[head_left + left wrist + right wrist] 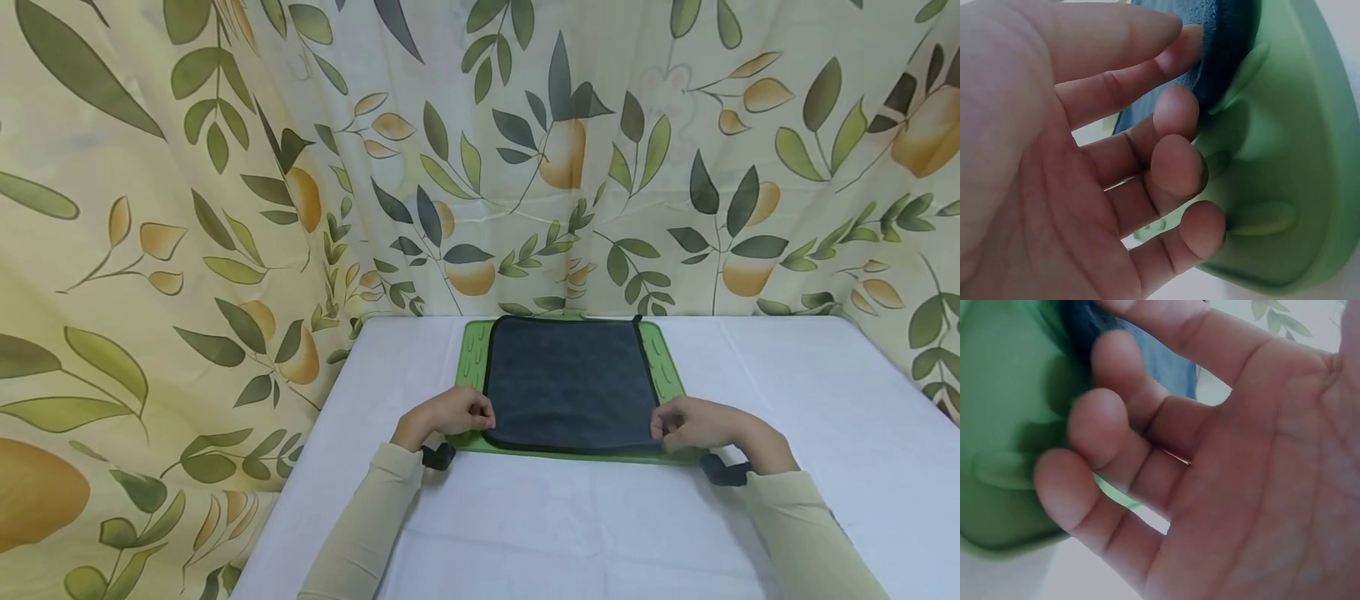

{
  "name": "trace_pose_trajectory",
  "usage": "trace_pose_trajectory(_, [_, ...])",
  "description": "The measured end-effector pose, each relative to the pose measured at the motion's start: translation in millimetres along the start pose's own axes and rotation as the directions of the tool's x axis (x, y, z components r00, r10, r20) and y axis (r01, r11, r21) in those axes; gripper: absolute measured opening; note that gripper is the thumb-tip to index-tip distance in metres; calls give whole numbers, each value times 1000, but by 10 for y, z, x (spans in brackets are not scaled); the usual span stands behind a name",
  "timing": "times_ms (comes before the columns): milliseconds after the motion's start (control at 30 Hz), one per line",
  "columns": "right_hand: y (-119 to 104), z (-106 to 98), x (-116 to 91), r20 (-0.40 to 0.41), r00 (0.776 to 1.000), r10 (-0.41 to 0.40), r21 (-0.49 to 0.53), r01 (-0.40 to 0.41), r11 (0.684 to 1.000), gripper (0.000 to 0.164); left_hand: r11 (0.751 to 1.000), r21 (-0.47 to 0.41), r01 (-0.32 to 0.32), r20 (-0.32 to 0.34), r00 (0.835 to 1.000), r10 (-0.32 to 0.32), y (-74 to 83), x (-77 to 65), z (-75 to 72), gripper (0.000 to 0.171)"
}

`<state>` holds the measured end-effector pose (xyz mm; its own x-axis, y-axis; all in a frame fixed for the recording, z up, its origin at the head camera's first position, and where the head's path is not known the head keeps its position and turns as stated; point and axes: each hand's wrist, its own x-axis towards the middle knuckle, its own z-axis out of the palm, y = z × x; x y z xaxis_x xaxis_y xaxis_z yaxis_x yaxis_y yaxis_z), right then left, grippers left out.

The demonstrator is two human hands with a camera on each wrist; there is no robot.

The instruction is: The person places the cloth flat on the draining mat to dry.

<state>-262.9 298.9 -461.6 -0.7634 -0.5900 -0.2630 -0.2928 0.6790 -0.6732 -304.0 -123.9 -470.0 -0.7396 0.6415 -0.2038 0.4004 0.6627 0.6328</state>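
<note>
A dark cloth [570,383] with a black border lies spread over a green tray [471,354] that has raised oblong ridges. At its near left corner, my left hand [453,411] pinches the edge between thumb and index finger. The left wrist view shows the thick cloth edge [1229,56] at those fingertips, while the other fingers curl loosely over the green surface [1285,156]. My right hand [697,422] pinches the near right corner. In the right wrist view, its lower fingers hang bent beside the cloth [1169,359]; the thumb is out of frame.
A white-covered table [525,525] carries the tray, which sits toward the far edge. Behind and to the left hangs a curtain [465,167] printed with leaves and fruit. Black straps [438,456] circle both wrists below light sleeves [367,525].
</note>
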Motion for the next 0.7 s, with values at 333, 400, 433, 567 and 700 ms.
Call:
trace_pose_trajectory(333, [-27,-43,-12,68,996,64,43,-67,997,13,999,-10,36,-40,999,-36,-50,14,23,15])
trace_pose_trajectory(400, [-25,-38,-2,57,997,54,38,-56,998,15,999,-25,41,-40,998,-42,-52,9,32,14])
trace_pose_trajectory(433, [-22,-33,6,47,998,46,32,-48,998,18,999,-26,43,-40,998,-44,-53,9,35,14])
trace_pose_trajectory(567, [13,-32,40,-29,999,31,-1,-32,1000,22,999,-12,39,-89,995,-40,-32,19,24,12])
trace_pose_trajectory(700, [46,-80,24,-184,982,47,-46,-57,997,31,999,37,32,-259,966,-22,-5,24,-29,9])
